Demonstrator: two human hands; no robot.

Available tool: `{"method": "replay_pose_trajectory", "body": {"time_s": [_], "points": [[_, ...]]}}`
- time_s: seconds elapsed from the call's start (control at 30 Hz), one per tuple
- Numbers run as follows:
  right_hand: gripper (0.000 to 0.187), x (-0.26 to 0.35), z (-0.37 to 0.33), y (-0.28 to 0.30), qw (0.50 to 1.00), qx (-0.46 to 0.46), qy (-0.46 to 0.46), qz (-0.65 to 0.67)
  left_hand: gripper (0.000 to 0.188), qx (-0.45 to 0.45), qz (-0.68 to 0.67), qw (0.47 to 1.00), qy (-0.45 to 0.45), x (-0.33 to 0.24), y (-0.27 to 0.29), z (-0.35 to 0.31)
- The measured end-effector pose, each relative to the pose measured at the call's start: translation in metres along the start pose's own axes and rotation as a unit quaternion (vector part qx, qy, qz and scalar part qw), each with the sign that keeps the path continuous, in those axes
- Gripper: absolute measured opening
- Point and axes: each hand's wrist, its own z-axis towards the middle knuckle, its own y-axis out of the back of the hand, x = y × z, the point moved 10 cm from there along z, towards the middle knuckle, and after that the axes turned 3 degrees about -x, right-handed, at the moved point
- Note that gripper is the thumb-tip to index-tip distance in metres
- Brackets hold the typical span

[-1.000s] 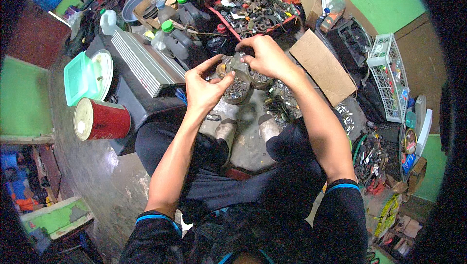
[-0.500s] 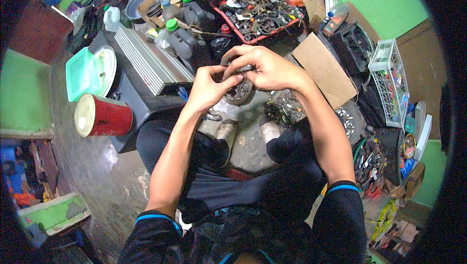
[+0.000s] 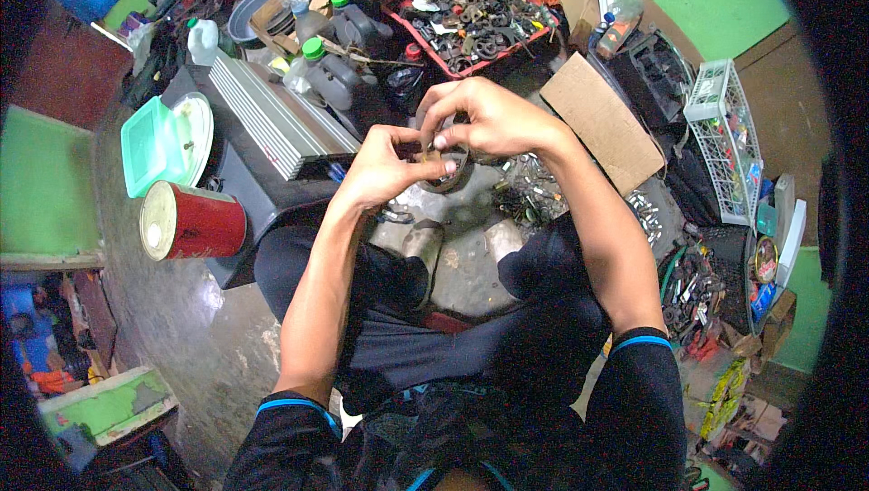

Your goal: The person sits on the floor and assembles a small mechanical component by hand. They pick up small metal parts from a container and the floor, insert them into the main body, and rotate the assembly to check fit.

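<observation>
Both my hands meet in front of me, above a round dish [image 3: 446, 186] that holds small dark parts. My left hand [image 3: 387, 165] is bent inward, its thumb stretched to the right over the dish. Close against it, my right hand [image 3: 489, 120] has curled fingers and its thumb near the left fingertips. The fingers of both hands are closed around a small piece that they mostly hide, so its kind cannot be made out. A heap of small metal parts [image 3: 534, 192] lies on the floor just right of the dish.
A red tray [image 3: 471, 73] full of metal parts stands ahead. Flat cardboard [image 3: 604, 124] and a white plastic basket [image 3: 730, 165] are at right. Leftward are grey metal strips [image 3: 272, 115], a red can [image 3: 195, 221] and a mint-green container [image 3: 149, 152].
My left thumb has moved away from the right thumb, lower over the dish. The fingers of both hands have shifted slightly around the small piece. The whole view has tilted a little.
</observation>
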Motion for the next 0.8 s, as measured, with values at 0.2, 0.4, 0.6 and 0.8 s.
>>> {"method": "replay_pose_trajectory", "body": {"time_s": [0.2, 0.4, 0.6, 0.8], "points": [[0.017, -0.011, 0.001, 0.011, 0.998, -0.056, 0.003, 0.034, 0.033, -0.027, 0.039, 0.998, -0.050, -0.005, 0.008, 0.001], [0.016, -0.028, -0.002, 0.048, 0.976, -0.201, -0.069, 0.048, 0.039, -0.100, 0.191, 0.976, 0.018, 0.007, 0.028, -0.003], [0.018, -0.067, 0.000, 0.019, 0.972, -0.161, -0.125, -0.115, 0.039, -0.237, 0.004, 0.970, -0.055, -0.002, 0.066, -0.007], [0.028, -0.099, -0.010, 0.005, 0.936, -0.156, -0.196, -0.245, 0.044, -0.282, -0.015, 0.958, -0.051, -0.002, 0.083, -0.012]]}}
